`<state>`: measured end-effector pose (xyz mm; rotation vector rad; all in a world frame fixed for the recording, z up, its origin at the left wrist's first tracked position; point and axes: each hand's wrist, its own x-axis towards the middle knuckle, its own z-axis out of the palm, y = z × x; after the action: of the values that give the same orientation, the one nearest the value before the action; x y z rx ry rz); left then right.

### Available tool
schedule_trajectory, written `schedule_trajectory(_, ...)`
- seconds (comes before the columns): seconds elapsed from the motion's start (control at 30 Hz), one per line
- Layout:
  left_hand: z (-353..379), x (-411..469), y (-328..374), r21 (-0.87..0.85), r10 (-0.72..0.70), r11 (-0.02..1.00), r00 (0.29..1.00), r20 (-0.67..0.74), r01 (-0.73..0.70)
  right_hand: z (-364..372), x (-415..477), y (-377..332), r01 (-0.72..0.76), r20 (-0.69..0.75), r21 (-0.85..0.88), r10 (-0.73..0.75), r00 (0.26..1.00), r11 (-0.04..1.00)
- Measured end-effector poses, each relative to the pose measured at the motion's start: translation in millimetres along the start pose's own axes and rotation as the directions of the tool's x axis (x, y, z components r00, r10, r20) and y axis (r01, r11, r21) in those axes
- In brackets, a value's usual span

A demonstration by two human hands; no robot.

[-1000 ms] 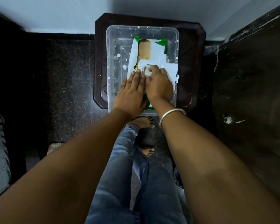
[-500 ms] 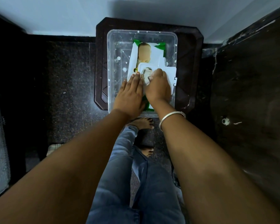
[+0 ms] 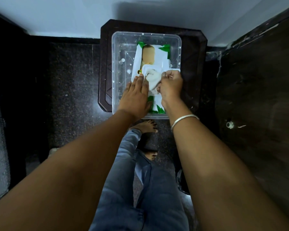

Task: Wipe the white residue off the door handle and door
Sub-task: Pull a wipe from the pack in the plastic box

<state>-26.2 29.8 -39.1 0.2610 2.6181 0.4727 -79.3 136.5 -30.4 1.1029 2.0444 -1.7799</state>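
Note:
A white and green pack of wet wipes (image 3: 153, 64) lies in a clear plastic tub (image 3: 117, 64) on a dark stool. My left hand (image 3: 136, 95) presses flat on the pack's near left part, fingers straight. My right hand (image 3: 171, 86) pinches a white wipe (image 3: 153, 79) that sticks out of the pack's opened flap. The dark door (image 3: 260, 97) stands at the right, with white streaks along its top edge and a small white-smeared fitting (image 3: 230, 124) on its face. No door handle can be made out.
The dark stool (image 3: 193, 52) stands against a pale wall. The floor is dark speckled stone. My legs in blue jeans and a bare foot (image 3: 146, 125) are right below the tub. A grey ribbed thing runs along the left edge.
My right hand has drawn the wipe up and out of the pack's opening. My left hand has stayed pressed on the pack. The view has shifted slightly.

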Motion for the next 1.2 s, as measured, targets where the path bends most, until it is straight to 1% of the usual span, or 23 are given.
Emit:
schedule_trajectory(0.1,-8,0,1,-0.107,-0.037,0.994,0.996,-0.084,0.028,-4,-8,-6,-0.012,0.109,0.035,0.008,0.994,0.999)
schedule_trajectory(0.17,-14,1,2,-0.238,-0.097,0.97,0.983,-0.156,0.058,-8,-13,-9,-0.099,0.168,0.094,0.082,0.982,0.991)
schedule_trajectory(0.23,-23,0,4,-0.391,-0.147,0.918,0.974,-0.174,0.069,-13,-18,-12,-0.193,0.216,0.161,0.156,0.964,0.968)
schedule_trajectory(0.27,-28,-2,7,-0.42,-0.15,0.905,0.974,-0.169,0.066,-17,-21,-14,-0.226,0.23,0.189,0.18,0.956,0.956)
schedule_trajectory(0.33,-37,-3,12,-0.406,-0.114,0.913,0.978,-0.172,0.035,-23,-25,-17,-0.273,0.235,0.244,0.216,0.948,0.931)
schedule_trajectory(0.43,-49,-1,23,-0.426,-0.043,0.903,0.972,-0.23,-0.061,-33,-30,-27,-0.322,0.245,0.313,0.251,0.936,0.894)
schedule_trajectory(0.57,-65,-1,38,-0.466,-0.051,0.878,0.948,-0.314,-0.107,-46,-42,-45,-0.213,0.234,0.233,0.158,0.959,0.949)
schedule_trajectory(0.67,-83,-10,53,-0.473,0.017,0.862,0.942,-0.335,-0.184,-62,-57,-61,-0.158,0.276,0.286,0.076,0.958,0.945)
schedule_trajectory(0.73,-95,-16,62,-0.498,0.05,0.841,0.946,-0.321,-0.213,-78,-68,-72,-0.097,0.316,0.282,0.003,0.949,0.954)
schedule_trajectory(0.8,-109,-23,76,-0.601,0.04,0.771,0.958,-0.285,-0.211,-99,-82,-83,-0.024,0.34,0.251,-0.065,0.938,0.968)
schedule_trajectory(0.87,-122,-27,93,-0.71,0.029,0.674,0.968,-0.248,-0.202,-120,-97,-93,0.073,0.341,0.159,-0.124,0.932,0.985)
schedule_trajectory(0.93,-133,-29,112,-0.789,0.06,0.584,0.979,-0.194,-0.192,-140,-111,-100,0.218,0.311,0.059,-0.226,0.923,0.974)
schedule_trajectory(1.0,-144,-32,136,-0.822,0.118,0.542,0.984,-0.13,-0.174,-162,-124,-105,0.337,0.262,0.012,-0.328,0.908,0.941)
schedule_trajectory(1.07,-154,-33,161,-0.842,0.153,0.518,0.984,-0.085,-0.153,-184,-136,-110,0.398,0.215,0.02,-0.393,0.894,0.917)
schedule_trajectory(1.1,-158,-34,174,-0.861,0.168,0.489,0.984,-0.061,-0.137,-197,-142,-111,0.428,0.186,0.035,-0.427,0.885,0.903)
schedule_trajectory(1.17,-166,-37,201,-0.89,0.227,0.441,0.974,-0.014,-0.116,-223,-154,-110,0.492,0.092,0.037,-0.494,0.865,0.87)
schedule_trajectory(1.2,-169,-40,216,-0.89,0.275,0.44,0.961,0.007,-0.12,-236,-159,-109,0.514,0.032,0.03,-0.515,0.857,0.857)
